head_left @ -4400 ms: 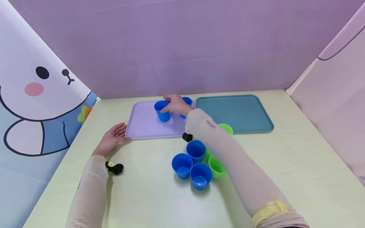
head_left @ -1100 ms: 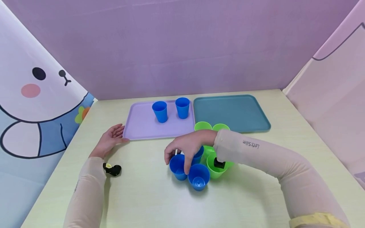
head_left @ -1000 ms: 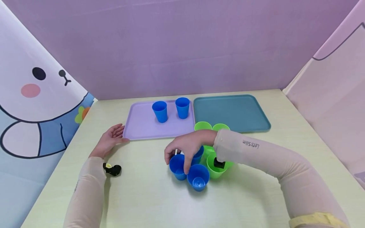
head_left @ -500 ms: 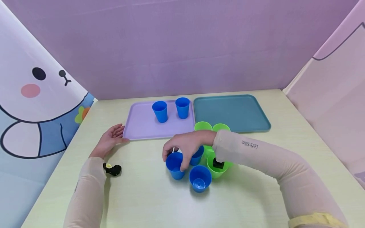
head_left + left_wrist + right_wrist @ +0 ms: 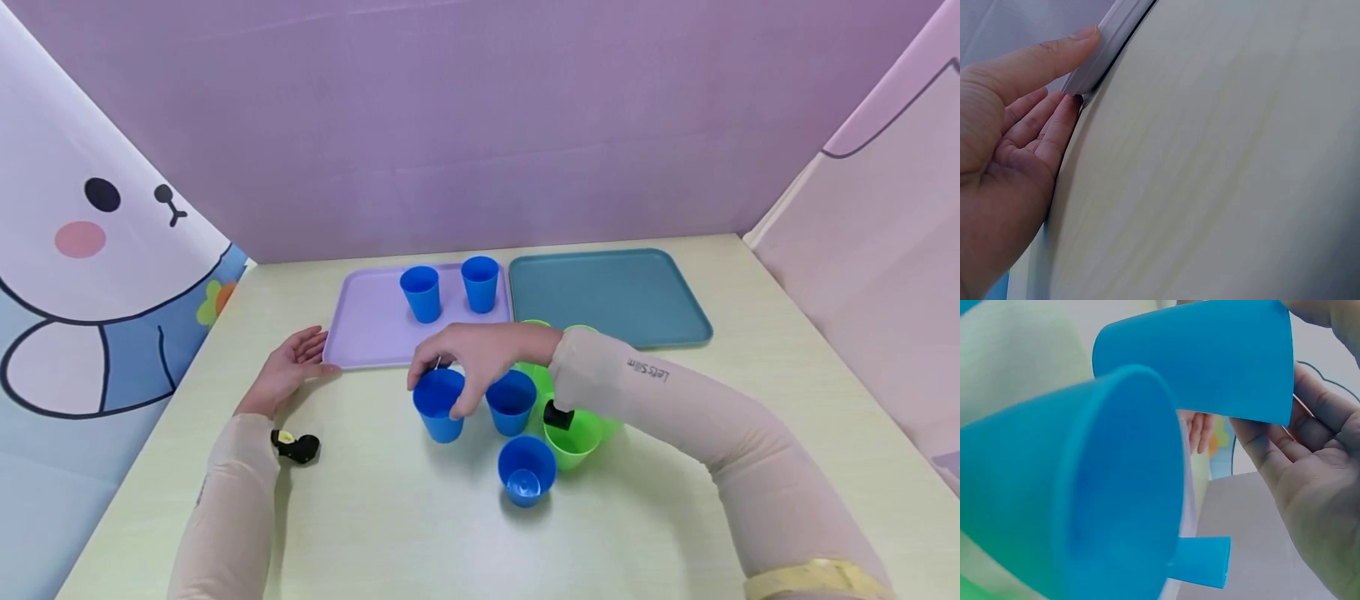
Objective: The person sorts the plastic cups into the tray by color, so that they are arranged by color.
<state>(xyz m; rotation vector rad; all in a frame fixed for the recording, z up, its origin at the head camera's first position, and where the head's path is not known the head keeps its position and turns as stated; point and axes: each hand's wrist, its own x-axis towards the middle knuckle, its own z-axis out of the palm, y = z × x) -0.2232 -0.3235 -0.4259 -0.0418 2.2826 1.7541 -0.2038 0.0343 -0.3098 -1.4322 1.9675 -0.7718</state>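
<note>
My right hand [image 5: 487,354] grips a blue cup [image 5: 441,421] near its rim, thumb on one side and fingers on the other. The cup is upright above the table, left of the other loose cups. My left hand [image 5: 285,373] is at the near-left corner of the purple tray [image 5: 363,333]; in the left wrist view its thumb lies on the tray rim [image 5: 1107,53], fingers at the edge below. Two blue cups, one left [image 5: 422,298] and one right [image 5: 480,287], stand on that tray. Two more blue cups, a far one [image 5: 512,408] and a near one [image 5: 527,477], stand on the table.
Several green cups [image 5: 576,442] are grouped right of the blue ones, partly hidden by my right forearm. A teal tray [image 5: 611,296] lies against the purple tray's right side. A purple backdrop [image 5: 480,125] rises behind the table [image 5: 375,517].
Earlier, my right hand was at a blue cup on the purple tray. It then reached the table cups, gripped one, and has moved it up and left. My left hand stays at the tray.
</note>
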